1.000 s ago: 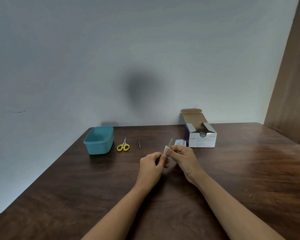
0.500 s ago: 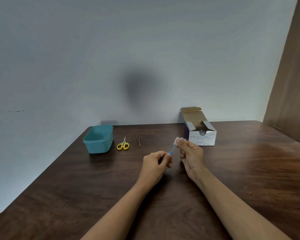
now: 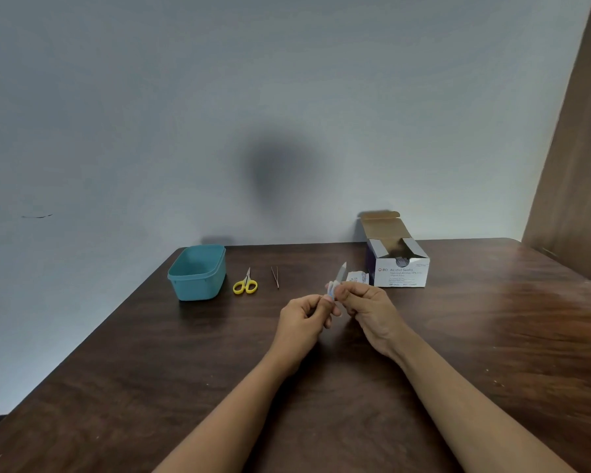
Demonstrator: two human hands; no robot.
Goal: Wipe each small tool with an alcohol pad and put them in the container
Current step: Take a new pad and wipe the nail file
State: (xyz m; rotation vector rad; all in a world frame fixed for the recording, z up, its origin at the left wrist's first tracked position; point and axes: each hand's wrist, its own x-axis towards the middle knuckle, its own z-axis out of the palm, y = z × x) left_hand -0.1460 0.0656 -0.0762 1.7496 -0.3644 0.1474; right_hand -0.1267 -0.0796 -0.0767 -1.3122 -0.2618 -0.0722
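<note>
My left hand (image 3: 302, 317) grips the lower end of a small slim tool (image 3: 341, 271), whose grey tip points up and away. My right hand (image 3: 369, 307) pinches a white alcohol pad (image 3: 332, 289) folded round the tool's lower part, just above my left fingers. A teal container (image 3: 198, 272) stands at the table's far left; no tool shows inside it. Yellow-handled scissors (image 3: 245, 284) lie to its right, then thin tweezers (image 3: 275, 276).
An open white box of alcohol swabs (image 3: 399, 268) stands at the far right of the brown table (image 3: 492, 336). A torn pad wrapper (image 3: 358, 277) lies beside it. A grey wall is behind; a brown panel rises on the right.
My right hand slid the pad from the tool's tip back down to its lower part, uncovering the grey tip. My left hand kept its hold.
</note>
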